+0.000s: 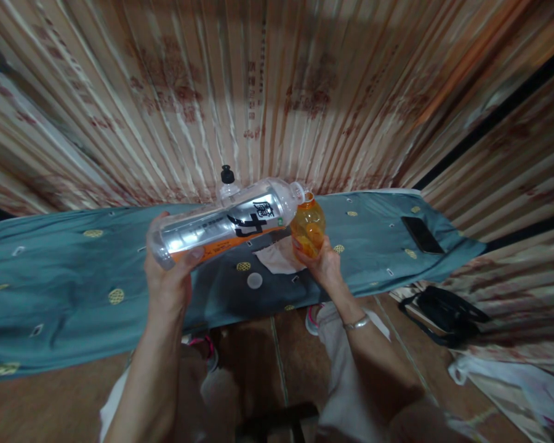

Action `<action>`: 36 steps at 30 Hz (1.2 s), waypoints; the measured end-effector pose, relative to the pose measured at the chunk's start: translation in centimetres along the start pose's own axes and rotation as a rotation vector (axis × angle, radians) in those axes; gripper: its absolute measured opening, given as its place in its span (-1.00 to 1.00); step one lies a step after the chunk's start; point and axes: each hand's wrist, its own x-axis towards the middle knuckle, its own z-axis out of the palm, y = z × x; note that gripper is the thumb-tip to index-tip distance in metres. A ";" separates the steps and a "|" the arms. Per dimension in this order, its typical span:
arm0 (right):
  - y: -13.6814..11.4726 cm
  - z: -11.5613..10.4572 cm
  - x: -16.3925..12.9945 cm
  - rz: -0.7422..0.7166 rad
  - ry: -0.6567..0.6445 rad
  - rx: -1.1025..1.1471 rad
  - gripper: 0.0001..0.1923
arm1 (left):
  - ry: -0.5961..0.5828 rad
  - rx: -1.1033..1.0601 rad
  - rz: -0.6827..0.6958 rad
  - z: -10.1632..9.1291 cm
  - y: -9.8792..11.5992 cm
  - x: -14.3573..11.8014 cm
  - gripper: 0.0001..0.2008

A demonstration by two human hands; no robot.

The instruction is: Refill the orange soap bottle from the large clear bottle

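Note:
My left hand [168, 280] is wrapped round the base of a large clear plastic bottle [221, 223] with a silver and orange label. That bottle lies tilted almost level, its open neck pointing right. Its mouth meets the top of a small orange bottle [309, 226], which my right hand [325, 264] grips low down. Whether liquid is passing between them I cannot tell. Behind the large bottle stands a clear bottle with a black cap [228, 175], its lower part hidden. A white tissue [279, 255] and a round whitish cap [254, 280] lie on the cloth below.
A teal patterned cloth [87, 271] covers the long narrow table. A black phone [422, 235] rests at its right end. Pleated curtains [203, 92] hang close behind. On the tiled floor to the right are a black bag [447, 314] and a white bag [517, 387].

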 end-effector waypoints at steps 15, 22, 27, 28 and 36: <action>0.2 0.3 -0.1 -0.024 0.036 -0.001 -0.22 | 0.009 -0.027 -0.015 0.2 0.3 0.0 -0.14; 0.0 0.1 0.0 -0.025 0.017 0.009 -0.19 | 0.016 -0.049 -0.041 0.2 0.1 0.0 -0.15; 0.1 0.0 0.0 -0.041 0.019 0.025 -0.12 | -0.008 -0.049 -0.024 0.0 -0.2 -0.1 -0.15; 0.1 0.0 0.0 -0.048 0.022 0.029 -0.12 | -0.012 -0.051 -0.019 0.0 -0.2 0.0 -0.16; 0.2 0.2 0.0 -0.048 0.038 0.009 -0.21 | 0.025 -0.132 -0.052 0.0 -0.3 0.2 -0.19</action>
